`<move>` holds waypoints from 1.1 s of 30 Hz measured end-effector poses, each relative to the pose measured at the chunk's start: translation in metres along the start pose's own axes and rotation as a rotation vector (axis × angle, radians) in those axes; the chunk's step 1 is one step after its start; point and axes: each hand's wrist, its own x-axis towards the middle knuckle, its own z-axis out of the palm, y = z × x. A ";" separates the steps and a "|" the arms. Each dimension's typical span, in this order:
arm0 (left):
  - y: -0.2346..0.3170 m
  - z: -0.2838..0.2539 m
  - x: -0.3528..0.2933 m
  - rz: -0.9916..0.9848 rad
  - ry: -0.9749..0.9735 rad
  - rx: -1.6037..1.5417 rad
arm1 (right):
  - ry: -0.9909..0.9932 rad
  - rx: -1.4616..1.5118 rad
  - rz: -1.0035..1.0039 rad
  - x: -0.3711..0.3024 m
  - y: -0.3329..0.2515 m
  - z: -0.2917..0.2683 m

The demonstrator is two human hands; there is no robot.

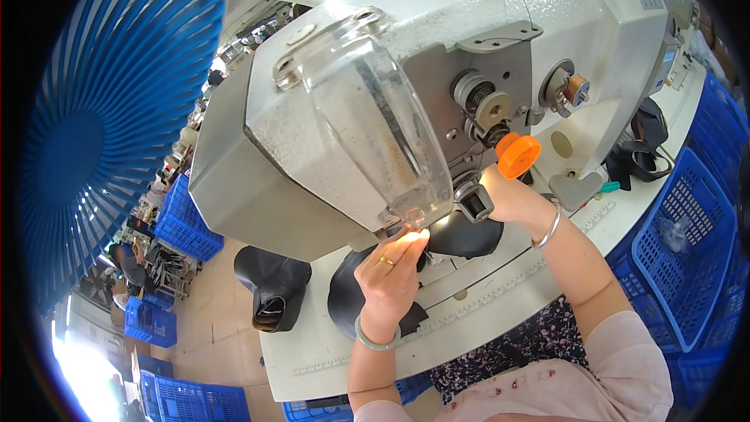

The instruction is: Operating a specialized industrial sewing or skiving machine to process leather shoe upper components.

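Head view: black leather piece [469, 240] beneath the sewing machine [437, 8], visible right part lying crosswise, rounded end rightward; left hand [391, 281] narrow, fingertips bunched against it, right hand [508, 195] partly hidden, its grip indeterminable. White table [301, 344] under the machine, ruler strip [476, 297] and front edge nearer the person, open margin between; blue crate [687, 211] right of the machine, blue fan [74, 156] left.

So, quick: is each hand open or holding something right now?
Left hand: fingers bunched together by a black piece; whether it grips it can't be told.
Right hand: fingers mostly hidden by the sewing machine; grip can't be told.
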 end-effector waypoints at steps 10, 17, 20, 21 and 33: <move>0.003 -0.001 0.002 0.009 -0.001 0.076 | 0.118 -0.119 0.024 -0.009 -0.009 0.006; -0.008 -0.002 -0.005 -0.077 -0.025 -0.065 | 0.375 -0.677 -0.605 -0.052 -0.003 0.040; -0.013 -0.004 -0.003 -0.064 -0.024 -0.162 | 0.371 -0.701 -0.622 -0.052 0.017 0.048; -0.013 -0.005 -0.003 -0.042 -0.033 -0.178 | 0.399 -0.762 -0.678 -0.052 0.020 0.048; -0.001 -0.004 -0.001 0.027 -0.025 0.024 | 0.409 -0.621 -0.708 -0.037 0.024 0.045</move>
